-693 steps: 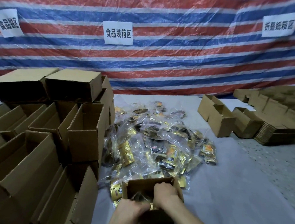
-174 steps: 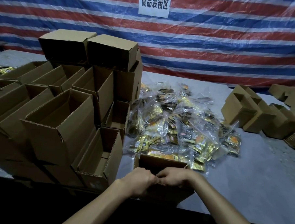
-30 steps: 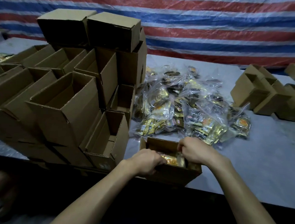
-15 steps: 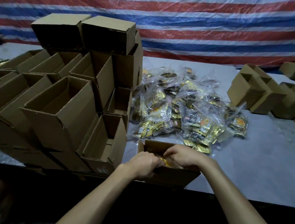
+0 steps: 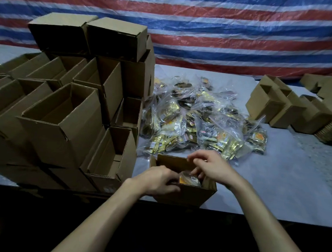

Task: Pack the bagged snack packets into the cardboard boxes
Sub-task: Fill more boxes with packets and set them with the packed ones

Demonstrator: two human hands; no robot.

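A small open cardboard box (image 5: 187, 195) sits at the table's near edge in front of me. Inside it lies a clear bag of gold snack packets (image 5: 189, 180). My left hand (image 5: 159, 179) grips the box's near left rim, fingers curled over the edge beside the bag. My right hand (image 5: 211, 167) is over the box's right side, fingertips down on the bag. Behind the box a heap of bagged snack packets (image 5: 201, 123) covers the middle of the table.
Stacked open cardboard boxes (image 5: 67, 110) fill the table's left side, the nearest one (image 5: 110, 157) just left of my box. More small boxes (image 5: 282, 110) and flat cardboard stand at the right. A striped tarp (image 5: 222, 33) hangs behind.
My right hand has shifted slightly to the right and its fingers have spread, pushing the bag lower in the box. My left hand stays on the box's rim.
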